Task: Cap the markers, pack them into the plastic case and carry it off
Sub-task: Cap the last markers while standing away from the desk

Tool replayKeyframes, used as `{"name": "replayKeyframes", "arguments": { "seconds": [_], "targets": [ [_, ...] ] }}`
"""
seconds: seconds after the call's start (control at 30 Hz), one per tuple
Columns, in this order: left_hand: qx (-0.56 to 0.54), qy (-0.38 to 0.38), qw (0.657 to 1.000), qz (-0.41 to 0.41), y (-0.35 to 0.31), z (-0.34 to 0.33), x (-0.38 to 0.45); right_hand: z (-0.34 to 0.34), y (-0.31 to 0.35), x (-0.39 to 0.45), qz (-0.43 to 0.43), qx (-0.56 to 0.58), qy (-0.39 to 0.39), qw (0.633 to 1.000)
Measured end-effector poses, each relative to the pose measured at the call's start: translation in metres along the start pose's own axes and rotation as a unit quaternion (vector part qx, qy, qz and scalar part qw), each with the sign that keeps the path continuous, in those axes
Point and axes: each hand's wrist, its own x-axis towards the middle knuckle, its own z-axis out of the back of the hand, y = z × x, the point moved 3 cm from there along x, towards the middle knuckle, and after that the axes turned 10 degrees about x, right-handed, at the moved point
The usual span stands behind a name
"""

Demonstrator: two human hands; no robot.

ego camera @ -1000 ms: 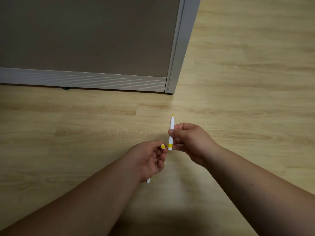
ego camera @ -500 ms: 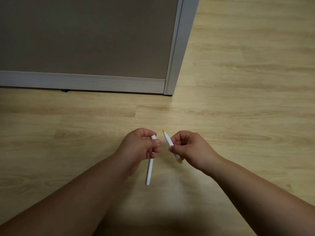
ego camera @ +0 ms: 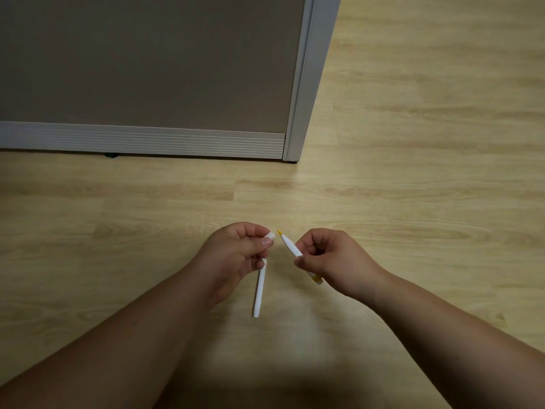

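Note:
My right hand (ego camera: 336, 261) pinches a short white marker (ego camera: 290, 246) with a bare yellow tip pointing up-left and a yellow band at its rear end. My left hand (ego camera: 236, 255) is closed on a long white tube (ego camera: 259, 290). Its upper end sits between thumb and forefinger and its lower end hangs toward me. I cannot tell whether the tube is a cap or a second marker. The yellow tip is a finger's width to the right of the tube's upper end, not touching it. No plastic case is in view.
Both hands are held over a light wood-pattern floor (ego camera: 413, 202). A grey partition panel (ego camera: 147, 69) with a metal frame fills the upper left, and its corner post (ego camera: 298, 143) meets the floor beyond my hands. A small dark foot (ego camera: 111, 155) shows under its lower rail.
The marker in my right hand went from upright to leaning left, tip toward my left hand. My left hand turned and rose, so the white tube's upper end now shows.

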Motion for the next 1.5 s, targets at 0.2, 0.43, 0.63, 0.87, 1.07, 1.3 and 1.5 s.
{"name": "replayKeyframes", "arguments": {
  "seconds": [0.2,0.43,0.63,0.87,1.07,1.3,1.5],
  "targets": [
    [-0.004,0.004,1.0,-0.002,-0.001,0.003,-0.001,-0.003,0.001,-0.002,-0.004,-0.02,0.005,1.0],
    [0.088,-0.004,0.996,-0.023,-0.008,0.008,-0.007,-0.001,0.009,-0.005,0.0,-0.087,0.01,0.996],
    [0.203,-0.006,0.978,-0.047,-0.014,0.008,-0.008,0.001,0.022,-0.004,0.016,-0.121,0.022,0.992],
    [0.058,0.014,0.998,0.0,0.003,-0.001,-0.01,-0.003,0.023,-0.006,0.016,-0.146,0.015,0.989],
    [0.373,-0.091,0.923,0.032,0.03,0.008,0.007,0.011,0.009,0.01,-0.028,-0.165,-0.056,0.984],
    [0.644,-0.112,0.756,0.036,0.084,0.003,0.009,0.011,-0.016,0.008,-0.106,-0.014,-0.098,0.989],
    [0.624,-0.141,0.768,0.025,0.095,-0.008,0.011,0.0,-0.032,0.003,-0.144,0.083,-0.098,0.981]
  ]
}}
